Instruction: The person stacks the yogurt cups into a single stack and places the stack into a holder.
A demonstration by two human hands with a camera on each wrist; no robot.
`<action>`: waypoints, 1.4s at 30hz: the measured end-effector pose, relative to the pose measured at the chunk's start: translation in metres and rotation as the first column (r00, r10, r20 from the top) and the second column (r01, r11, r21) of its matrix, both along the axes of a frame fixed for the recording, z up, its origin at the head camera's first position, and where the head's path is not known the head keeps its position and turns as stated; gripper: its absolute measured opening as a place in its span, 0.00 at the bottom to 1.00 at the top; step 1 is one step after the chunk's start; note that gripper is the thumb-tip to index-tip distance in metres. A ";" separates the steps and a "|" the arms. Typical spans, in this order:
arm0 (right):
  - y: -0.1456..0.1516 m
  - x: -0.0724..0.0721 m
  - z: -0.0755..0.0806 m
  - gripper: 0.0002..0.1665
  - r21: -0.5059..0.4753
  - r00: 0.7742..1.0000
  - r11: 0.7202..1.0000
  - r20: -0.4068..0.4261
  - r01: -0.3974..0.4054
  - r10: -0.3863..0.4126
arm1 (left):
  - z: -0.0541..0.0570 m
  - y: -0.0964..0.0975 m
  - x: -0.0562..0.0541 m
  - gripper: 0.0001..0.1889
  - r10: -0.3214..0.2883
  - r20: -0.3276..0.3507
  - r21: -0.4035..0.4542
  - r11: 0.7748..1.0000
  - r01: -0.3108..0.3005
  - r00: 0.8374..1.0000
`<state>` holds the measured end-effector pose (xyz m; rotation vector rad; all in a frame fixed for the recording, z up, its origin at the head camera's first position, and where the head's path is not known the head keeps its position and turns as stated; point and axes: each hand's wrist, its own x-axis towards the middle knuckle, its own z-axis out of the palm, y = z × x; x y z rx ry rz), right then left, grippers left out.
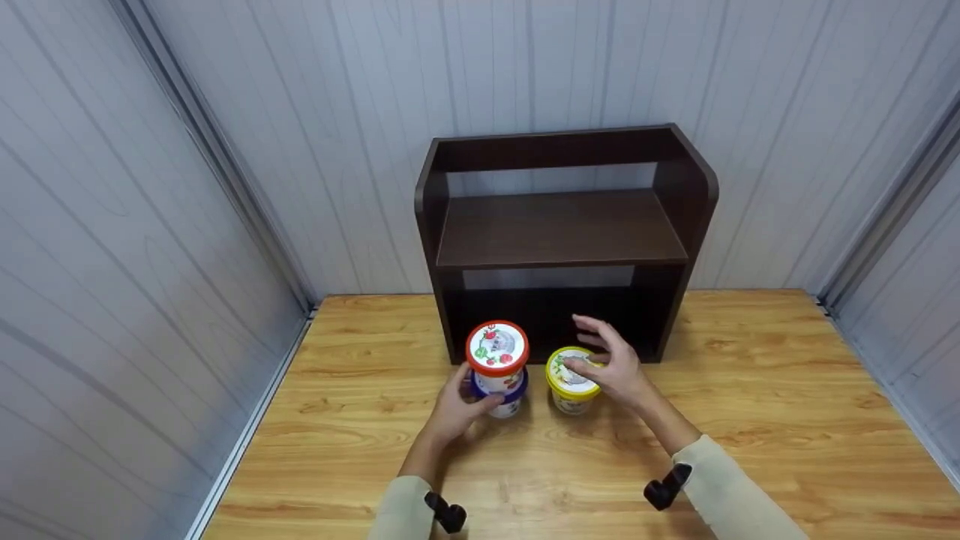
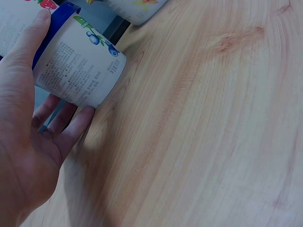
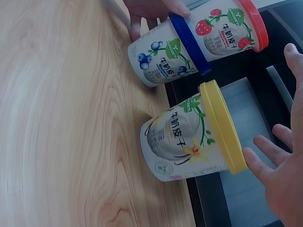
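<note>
Two yogurt tubs stand stacked before the shelf: a red-lidded strawberry tub on top of a blue-lidded blueberry tub. My left hand grips the lower one from the left. In the left wrist view its thumb lies along the blue lid of the blueberry tub, with fingers curled behind the body. To the right, a yellow-lidded vanilla tub stands upright on the table. Beside and above it my right hand is spread, the right wrist view showing its fingertips close to the yellow lid.
A dark brown two-tier shelf stands against the panelled back wall, right behind the tubs. Its lower compartment opens toward me. The wood-grain table meets light side walls on the left and right.
</note>
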<state>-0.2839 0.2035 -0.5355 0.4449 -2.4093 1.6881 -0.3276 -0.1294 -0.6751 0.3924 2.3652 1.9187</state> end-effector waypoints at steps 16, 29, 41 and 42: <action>0.017 0.004 -0.007 0.43 0.050 0.999 0.998 -0.017 0.047 -0.046 | 0.007 -0.002 0.007 0.52 -0.006 -0.055 -0.012 1.000 0.005 0.998; 0.017 0.007 -0.025 0.42 0.022 0.999 1.000 0.026 0.020 -0.021 | 0.000 -0.002 0.002 0.56 -0.004 0.010 0.004 1.000 0.004 1.000; 0.016 0.011 -0.041 0.42 0.009 1.000 1.000 0.005 0.025 -0.025 | 0.059 0.012 0.046 0.48 0.017 -0.083 -0.028 0.999 -0.019 0.996; 0.016 0.012 -0.042 0.42 0.012 1.000 1.000 0.009 0.026 -0.026 | 0.061 0.013 0.048 0.48 0.020 -0.086 -0.029 0.999 -0.023 0.996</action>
